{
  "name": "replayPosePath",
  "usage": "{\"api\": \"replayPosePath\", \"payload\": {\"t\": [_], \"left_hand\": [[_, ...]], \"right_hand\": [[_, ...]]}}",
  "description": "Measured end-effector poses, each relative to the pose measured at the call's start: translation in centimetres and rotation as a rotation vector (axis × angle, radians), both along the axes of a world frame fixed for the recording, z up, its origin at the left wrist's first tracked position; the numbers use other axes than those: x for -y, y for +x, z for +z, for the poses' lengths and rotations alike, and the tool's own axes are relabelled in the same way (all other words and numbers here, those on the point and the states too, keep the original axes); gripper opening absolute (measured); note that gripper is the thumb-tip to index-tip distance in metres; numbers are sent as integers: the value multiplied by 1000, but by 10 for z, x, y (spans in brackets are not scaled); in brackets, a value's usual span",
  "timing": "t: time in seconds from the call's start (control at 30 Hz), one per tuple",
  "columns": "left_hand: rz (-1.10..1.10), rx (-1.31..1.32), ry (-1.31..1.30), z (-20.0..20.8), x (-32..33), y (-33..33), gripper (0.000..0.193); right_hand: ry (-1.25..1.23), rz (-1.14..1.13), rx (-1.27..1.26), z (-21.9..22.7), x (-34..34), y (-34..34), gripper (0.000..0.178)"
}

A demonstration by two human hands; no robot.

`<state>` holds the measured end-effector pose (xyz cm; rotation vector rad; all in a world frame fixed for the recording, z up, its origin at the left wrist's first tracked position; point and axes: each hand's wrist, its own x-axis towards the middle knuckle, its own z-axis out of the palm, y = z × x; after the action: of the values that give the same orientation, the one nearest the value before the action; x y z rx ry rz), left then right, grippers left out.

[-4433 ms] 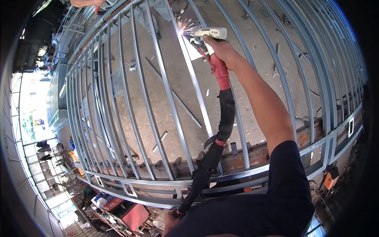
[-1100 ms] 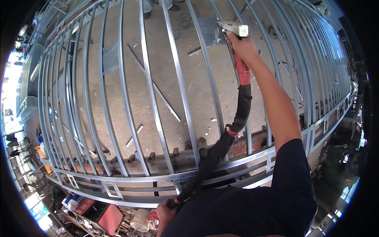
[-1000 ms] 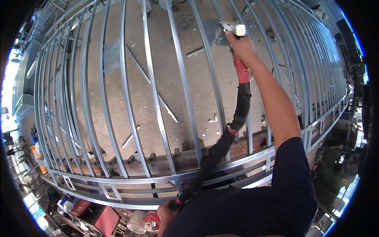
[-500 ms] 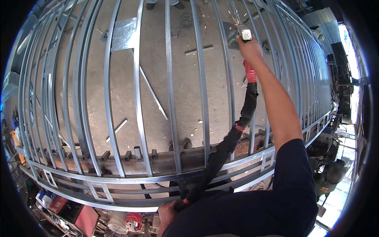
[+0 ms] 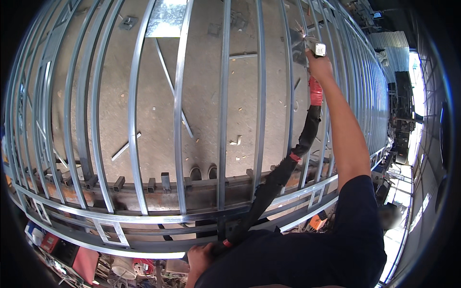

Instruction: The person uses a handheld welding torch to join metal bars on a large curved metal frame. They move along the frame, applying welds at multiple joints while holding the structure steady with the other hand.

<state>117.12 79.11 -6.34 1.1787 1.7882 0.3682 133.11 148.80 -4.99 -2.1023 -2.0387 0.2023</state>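
Welding torch [image 5: 315, 48] sits up at the top right of the view, gripped in the right hand [image 5: 320, 67] with the arm stretched far out, and small sparks fly just above its tip against a bar of the steel frame [image 5: 178, 120]. Right-hand fingers are wrapped tight around the torch's handle, which shows a red band [image 5: 315, 90] just below the wrist. From there the black sleeved hose [image 5: 283, 173] runs down along the forearm, crossing the frame's lower rails, to the left hand [image 5: 201, 253] at the bottom centre, whose fingers are closed around the hose's lower end near a second red band. Containers now: at the bottom left, below the frame, there is a white bucket [image 5: 123, 267] beside a red box-like thing [image 5: 84, 263], and what lies in either I cannot tell. No desk in view; the frame's long grey bars arch over a bare concrete floor [image 5: 201, 96], with loose metal strips [image 5: 126, 146] and small scraps lying on it and a shiny steel sheet [image 5: 165, 18] at the top. Short brackets line a rusty beam [image 5: 158, 199] along the frame's near edge. Off to the right, the workshop opens to bright daylight, with corrugated sheeting [image 5: 390, 41] up top.
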Motion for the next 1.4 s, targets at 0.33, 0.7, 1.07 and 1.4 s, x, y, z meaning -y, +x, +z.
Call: {"api": "replayPosePath", "payload": {"t": [0.33,0.7,1.07,1.4], "left_hand": [[14,37,8,3,-3,-11,14],[-24,54,8,-3,4,-16,12],[-102,31,-23,3,17,-37,11],[-102,48,-29,10,14,-45,20]], "right_hand": [[5,-18,15,-14,-8,8,72],[-104,-59,10,-4,-7,16,79],[-35,-54,-178,41,102,32,57],[-143,-127,-132,25,142,61,54]]}}
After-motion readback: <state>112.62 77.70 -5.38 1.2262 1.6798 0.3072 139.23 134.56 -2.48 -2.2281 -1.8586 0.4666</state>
